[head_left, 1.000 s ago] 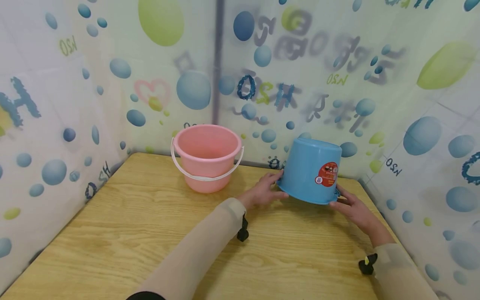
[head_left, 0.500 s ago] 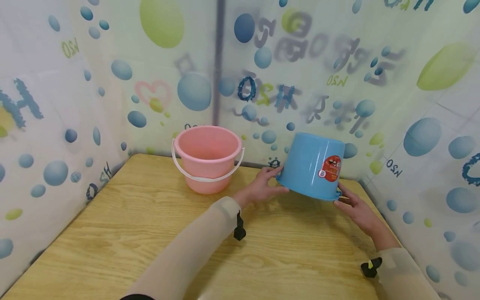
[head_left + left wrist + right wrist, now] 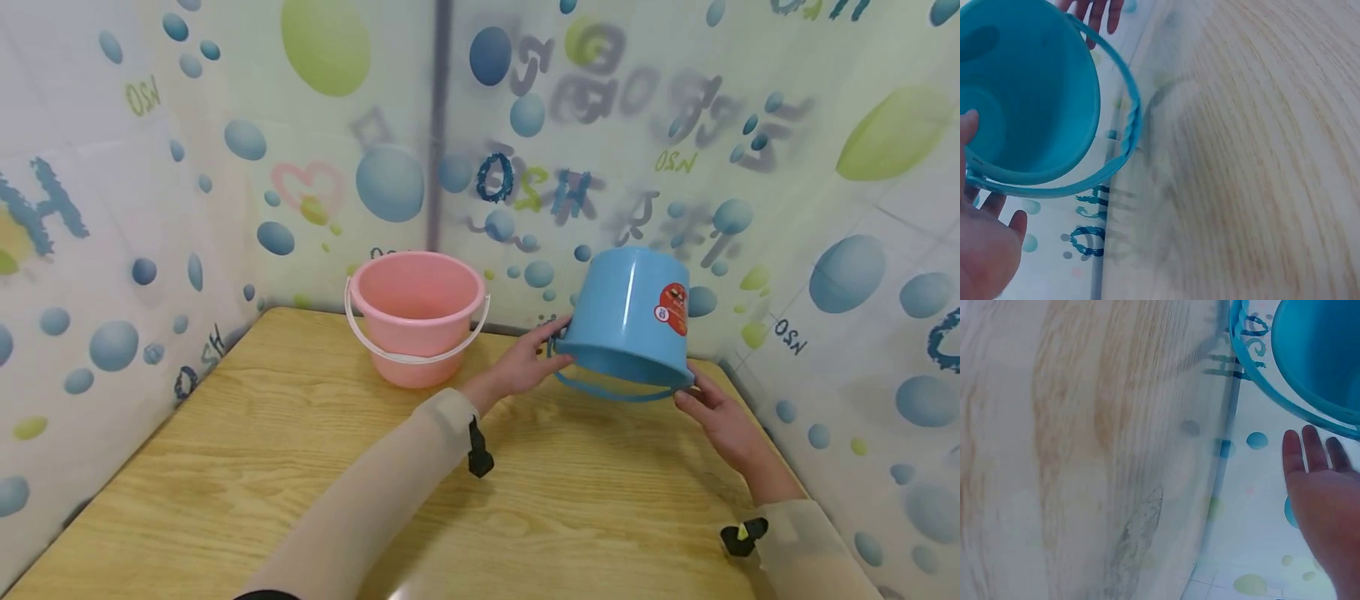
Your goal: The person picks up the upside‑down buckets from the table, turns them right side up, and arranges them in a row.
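A blue bucket (image 3: 626, 304) with a red sticker hangs tilted above the right part of the table, base up, mouth facing down and toward me. Its blue handle (image 3: 611, 395) droops below the rim. My left hand (image 3: 520, 367) holds the rim on the left; in the left wrist view the thumb (image 3: 967, 127) lies over the mouth and the fingers are outside. On the opposite side my right hand (image 3: 726, 423) grips the rim near the handle's end. From the right wrist, the hand's (image 3: 1329, 509) fingers show below the rim, the thumb hidden.
A pink bucket (image 3: 412, 337) with a white handle stands upright on the wooden table (image 3: 247, 450), left of my left hand. Patterned curtains (image 3: 390, 83) enclose the back and both sides.
The blue bucket has risen off the table and tilted further, so its mouth and drooping handle now show. Both hands moved with it. The pink bucket has stayed put.
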Motion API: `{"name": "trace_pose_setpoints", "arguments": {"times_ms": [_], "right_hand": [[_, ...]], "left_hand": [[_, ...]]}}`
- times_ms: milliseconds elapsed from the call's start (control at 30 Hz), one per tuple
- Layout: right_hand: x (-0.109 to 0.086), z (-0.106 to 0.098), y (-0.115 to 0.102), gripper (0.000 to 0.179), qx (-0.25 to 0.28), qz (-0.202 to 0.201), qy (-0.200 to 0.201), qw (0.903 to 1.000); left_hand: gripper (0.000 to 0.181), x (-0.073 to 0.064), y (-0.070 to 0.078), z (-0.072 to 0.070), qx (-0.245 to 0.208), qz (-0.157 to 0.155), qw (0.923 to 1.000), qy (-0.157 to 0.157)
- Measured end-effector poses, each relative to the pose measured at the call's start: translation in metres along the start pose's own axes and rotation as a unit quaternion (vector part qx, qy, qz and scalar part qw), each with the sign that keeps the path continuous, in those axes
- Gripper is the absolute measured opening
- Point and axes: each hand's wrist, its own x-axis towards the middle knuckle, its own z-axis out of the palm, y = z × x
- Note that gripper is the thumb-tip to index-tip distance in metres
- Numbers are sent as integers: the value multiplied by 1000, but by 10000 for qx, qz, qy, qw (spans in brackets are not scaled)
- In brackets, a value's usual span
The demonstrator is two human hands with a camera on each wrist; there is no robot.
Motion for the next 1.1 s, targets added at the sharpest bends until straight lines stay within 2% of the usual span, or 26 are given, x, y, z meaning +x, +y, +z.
{"name": "trace_pose_setpoints", "arguments": {"times_ms": [100,233,400,533,633,733,933,1100], "right_hand": [[0,0,-1,70,181,-204,61,9996],[0,1,-3,69,788,-520,-13,9955],[0,3,-7,67,1120,-820,-158,9902],[1,4,-8,68,1232,-973,-231,9873],[1,4,-7,71,1242,-991,-188,9871],[2,5,-5,76,1232,-1076,-98,9865],[4,7,-2,87,1558,-1603,111,9746],[4,9,-4,86,1223,-1790,340,9756]], "left_hand": [[71,-3,3,-5,10,199,9998,-27],[68,-3,4,-9,-21,410,9991,-59],[66,-2,6,-13,-490,691,9963,-132],[64,-3,9,-17,-799,595,9949,-135],[62,-4,12,-19,-781,453,9959,-99],[60,-4,15,-20,-764,463,9960,-78],[62,-3,18,-20,-779,585,9952,-17],[61,-3,21,-18,-815,421,9957,103]]}}
